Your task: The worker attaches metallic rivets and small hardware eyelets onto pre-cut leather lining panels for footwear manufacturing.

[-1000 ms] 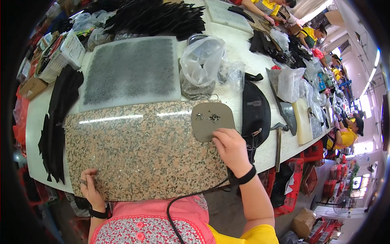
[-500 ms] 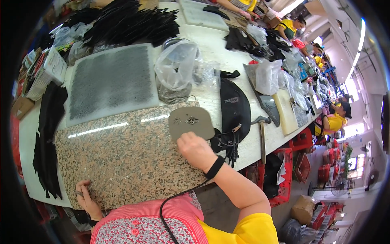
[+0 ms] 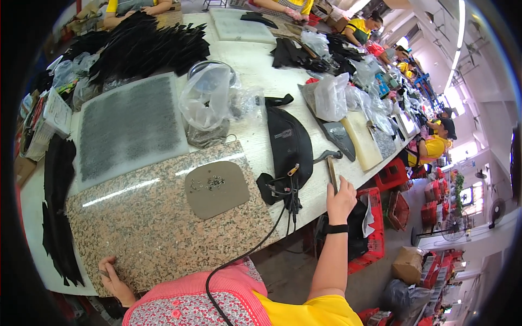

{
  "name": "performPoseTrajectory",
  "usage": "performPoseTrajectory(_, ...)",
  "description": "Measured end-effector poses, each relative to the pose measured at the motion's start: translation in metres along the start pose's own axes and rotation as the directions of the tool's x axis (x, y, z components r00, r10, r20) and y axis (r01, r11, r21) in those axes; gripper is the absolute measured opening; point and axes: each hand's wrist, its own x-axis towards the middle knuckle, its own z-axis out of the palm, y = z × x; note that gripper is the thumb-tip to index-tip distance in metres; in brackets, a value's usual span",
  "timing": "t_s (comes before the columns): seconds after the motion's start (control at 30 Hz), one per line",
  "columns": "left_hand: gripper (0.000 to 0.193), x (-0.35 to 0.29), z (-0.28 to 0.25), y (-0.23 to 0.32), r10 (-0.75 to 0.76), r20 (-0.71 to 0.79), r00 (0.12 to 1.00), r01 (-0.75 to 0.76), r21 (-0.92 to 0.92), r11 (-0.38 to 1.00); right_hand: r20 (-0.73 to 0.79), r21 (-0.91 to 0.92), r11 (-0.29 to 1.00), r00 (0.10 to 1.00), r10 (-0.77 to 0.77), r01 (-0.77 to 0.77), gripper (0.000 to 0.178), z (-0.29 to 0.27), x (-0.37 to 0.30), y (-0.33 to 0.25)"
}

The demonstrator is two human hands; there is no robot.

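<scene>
A hammer (image 3: 332, 173) lies near the table's right edge, its head away from me. My right hand (image 3: 341, 202) is at the near end of its wooden handle, thumb on one side and fingers on the other. At the front left of a speckled stone slab (image 3: 163, 228) rests my left hand (image 3: 113, 280), fingers curled; a small grey thing shows at them, too small to name. On the slab lies a grey-brown rounded pad (image 3: 220, 201) with many tiny dark pieces scattered on it. A black waist bag (image 3: 289, 142) with a zip and cords lies between slab and hammer.
Behind the slab are a dark-smudged white board (image 3: 130, 125) and a clear plastic bag (image 3: 206, 100). Black strips (image 3: 149, 43) are piled at the back left, more (image 3: 57, 206) at the left edge. Red crates (image 3: 370, 239) stand below the right edge. Co-workers sit farther off.
My right hand has left the pad and moved right to the hammer handle. The view has shifted, so the table's things appear farther left. My left hand stays at the slab's front left.
</scene>
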Motion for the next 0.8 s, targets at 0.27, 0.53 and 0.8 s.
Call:
performPoseTrajectory(0.27,0.023,0.001,-0.003,-0.003,0.034,-0.017,0.999,-0.034,0.024,0.999,0.186,0.050,0.991,0.976,0.110,-0.122,0.034,0.059,-0.018,0.064)
performPoseTrajectory(0.53,0.019,0.000,0.008,0.018,0.046,-0.044,0.998,-0.043,0.077,0.996,0.021,0.441,0.897,1.000,-0.009,-0.001,0.022,-0.021,0.015,0.006)
performPoseTrajectory(0.8,0.011,-0.009,0.004,0.027,0.077,-0.075,0.994,-0.072,0.079,0.994,0.159,0.685,0.573,0.675,-0.721,0.450,0.026,-0.065,0.036,-0.264)
